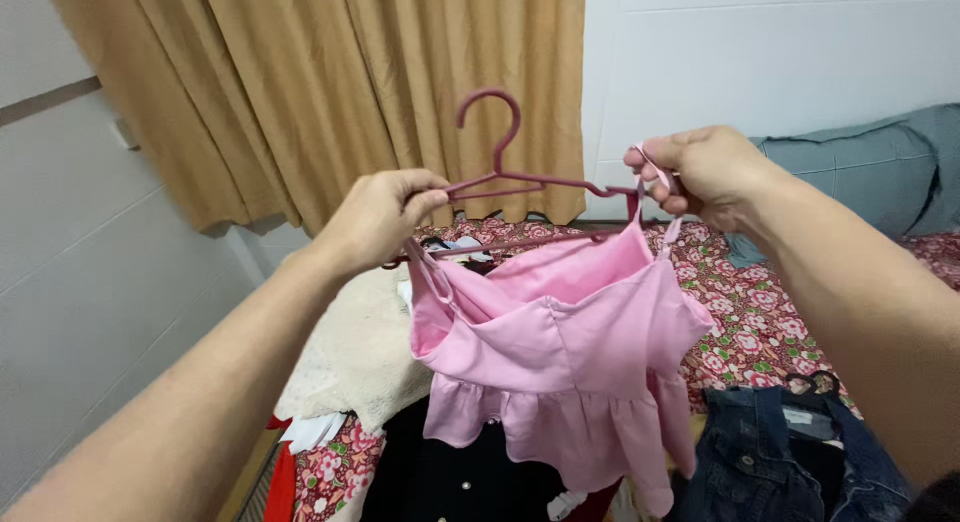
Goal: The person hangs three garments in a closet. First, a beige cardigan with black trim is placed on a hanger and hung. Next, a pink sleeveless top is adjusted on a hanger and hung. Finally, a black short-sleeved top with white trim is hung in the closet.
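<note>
Near: both forearms reach forward, raised above the bed (760, 332). Left hand (385, 217) clamped on the left arm of a dusty-pink plastic hanger (500, 172), thumb and fingers pinching it close to the shoulder end. Right hand (705, 172) closed on the thin shoulder strap (645, 162) of a pink camisole top (560, 357), holding the strap taut just at the hanger's right tip.

Step in hand, as judged: seating the right strap on the hanger end. To do it well, keep the hanger level with the left hand, keep light tension on the strap, and guide the loop over the tip into the notch, if there is one; too small to tell here. The left strap runs up toward the left hand; whether it already sits on the hanger is not clear.

The top: satin-like pink, sweetheart-shaped bodice with centre seam, gathered ruffle hem, hanging freely in the air below the hanger, between the two hands, slightly bunched on the left.

Below and beyond: denim garment (775, 462) at lower right, black garment (450, 482) with small pale buttons, cream fleecy throw (350, 352), red floral bedspread. Far: grey-blue pillow (860, 172), tan curtain (330, 82), white wall.
</note>
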